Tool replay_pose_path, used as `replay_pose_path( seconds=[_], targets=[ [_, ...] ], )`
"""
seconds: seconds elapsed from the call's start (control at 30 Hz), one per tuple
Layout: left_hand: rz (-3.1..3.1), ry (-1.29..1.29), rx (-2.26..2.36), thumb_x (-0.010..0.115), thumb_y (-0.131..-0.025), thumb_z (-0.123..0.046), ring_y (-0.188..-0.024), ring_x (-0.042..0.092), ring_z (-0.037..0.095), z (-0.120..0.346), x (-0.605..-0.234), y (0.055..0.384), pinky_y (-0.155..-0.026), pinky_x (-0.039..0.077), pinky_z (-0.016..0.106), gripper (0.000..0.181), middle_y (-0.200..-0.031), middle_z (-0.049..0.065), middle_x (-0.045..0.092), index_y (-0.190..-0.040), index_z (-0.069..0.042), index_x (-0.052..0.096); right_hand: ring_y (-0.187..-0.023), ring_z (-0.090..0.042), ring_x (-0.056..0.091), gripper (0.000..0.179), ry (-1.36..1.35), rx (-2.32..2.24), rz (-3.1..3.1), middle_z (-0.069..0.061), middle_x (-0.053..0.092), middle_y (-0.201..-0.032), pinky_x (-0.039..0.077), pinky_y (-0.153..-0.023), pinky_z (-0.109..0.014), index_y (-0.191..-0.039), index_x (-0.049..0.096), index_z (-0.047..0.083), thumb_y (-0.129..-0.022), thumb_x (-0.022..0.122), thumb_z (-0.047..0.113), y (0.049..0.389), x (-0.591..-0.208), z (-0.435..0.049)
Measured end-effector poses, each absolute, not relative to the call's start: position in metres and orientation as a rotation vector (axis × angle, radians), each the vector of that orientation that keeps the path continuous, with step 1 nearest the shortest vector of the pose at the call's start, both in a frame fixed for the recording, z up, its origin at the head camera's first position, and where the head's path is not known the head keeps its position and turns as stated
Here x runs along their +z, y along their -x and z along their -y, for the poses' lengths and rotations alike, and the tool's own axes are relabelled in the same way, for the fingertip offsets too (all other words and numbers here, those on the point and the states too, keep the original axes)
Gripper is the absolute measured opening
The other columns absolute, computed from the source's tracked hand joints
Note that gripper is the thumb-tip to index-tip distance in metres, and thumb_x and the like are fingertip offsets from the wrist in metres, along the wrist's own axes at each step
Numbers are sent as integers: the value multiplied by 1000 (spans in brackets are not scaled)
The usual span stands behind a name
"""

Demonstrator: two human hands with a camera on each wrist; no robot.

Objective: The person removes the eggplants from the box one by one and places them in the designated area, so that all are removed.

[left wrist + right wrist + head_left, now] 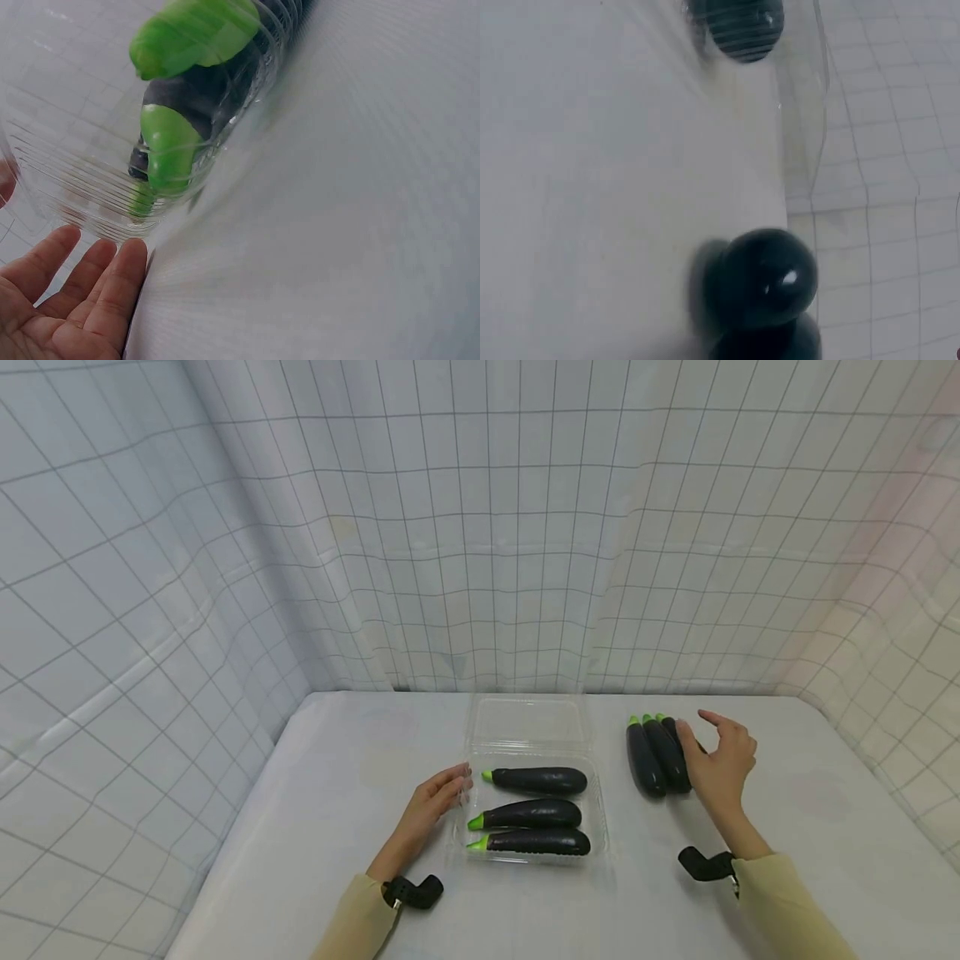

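Observation:
A clear plastic clamshell box (pixel 602 814) lies open on the table, its lid folded back. Three dark eggplants with green stems lie crosswise in it: a far eggplant (pixel 542 780), a middle eggplant (pixel 534 814) and a near eggplant (pixel 538 842). My left hand (pixel 429 810) is at the box's left side, fingers extended, fingertips right at the ridged wall in the left wrist view. To the right, more eggplants (pixel 643 760) lie side by side, stems pointing away. My right hand (pixel 722 768) is over the rightmost of these, thumb and fingers spread apart, partly hiding it.
The raised lid (pixel 530 722) lies toward the table's back edge. White cloth covers the table (pixel 322 810). Grid-patterned curtains (pixel 480 527) hang behind and on both sides. A black wrist device (pixel 416 892) sits on the left cuff, another (pixel 705 864) on the right.

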State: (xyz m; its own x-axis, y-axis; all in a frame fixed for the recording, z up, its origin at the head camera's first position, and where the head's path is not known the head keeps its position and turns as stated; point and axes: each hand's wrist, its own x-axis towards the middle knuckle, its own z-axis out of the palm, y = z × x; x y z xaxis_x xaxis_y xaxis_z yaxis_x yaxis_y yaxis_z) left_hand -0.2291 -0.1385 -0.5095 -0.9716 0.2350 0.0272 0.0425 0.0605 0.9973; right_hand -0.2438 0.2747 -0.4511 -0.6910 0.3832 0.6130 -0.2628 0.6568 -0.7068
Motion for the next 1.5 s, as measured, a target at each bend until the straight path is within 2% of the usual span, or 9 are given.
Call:
replay_pose_path(
  seconds=[0.17,0.37,0.63,0.8,0.97,1.2,1.5],
  targets=[
    [-2196,-301,2026,53,-98,-35,-125,46,24,138,-509,229,-98,42,37,52,-140,9,48,-138,-3,47,-97,-35,43,32,-141,1092,2055,-24,56,-109,29,-81,-45,-110,62,-6,-84,70,11,241,-437,-252],
    [-2158,-289,2046,54,-97,-34,-125,47,25,139,-508,230,-100,40,40,52,-139,11,48,-138,-3,47,-94,-30,49,28,-320,1114,2159,-19,59,-104,35,-78,-41,-107,64,-3,-84,71,12,233,-427,-225],
    [-2146,-307,2004,48,-101,-21,-127,43,29,137,-486,220,-101,38,42,46,-141,16,44,-140,3,42,-95,-25,54,34,-496,1134,2451,-10,61,-107,45,-78,-48,-113,62,4,-89,68,27,223,-416,-195],
    [-2156,-306,1991,47,-101,-19,-127,44,30,136,-480,217,-100,39,41,45,-141,17,45,-139,5,42,-97,-25,56,40,-617,1111,2635,-5,61,-111,48,-78,-45,-115,62,8,-88,67,37,224,-415,-182],
    [-2150,-280,2025,50,-101,-21,-126,45,29,138,-498,226,-100,39,41,45,-140,15,46,-139,2,44,-97,-27,56,46,-771,1137,2789,-9,60,-113,48,-77,-42,-115,62,9,-87,66,45,226,-414,-171],
    [-2171,-267,2040,53,-99,-29,-125,47,24,138,-511,231,-100,40,40,47,-139,10,49,-138,-4,48,-88,-21,56,50,-1015,1051,2893,-8,61,-107,48,-75,-36,-115,63,2,-88,65,44,232,-419,-161],
    [-2205,-277,2019,53,-98,-33,-123,49,22,140,-512,231,-99,41,39,47,-138,6,50,-137,-6,50,-98,-25,60,56,-1139,974,2982,-12,63,-111,49,-83,-41,-117,62,-1,-88,64,47,239,-424,-146]
  ],
)
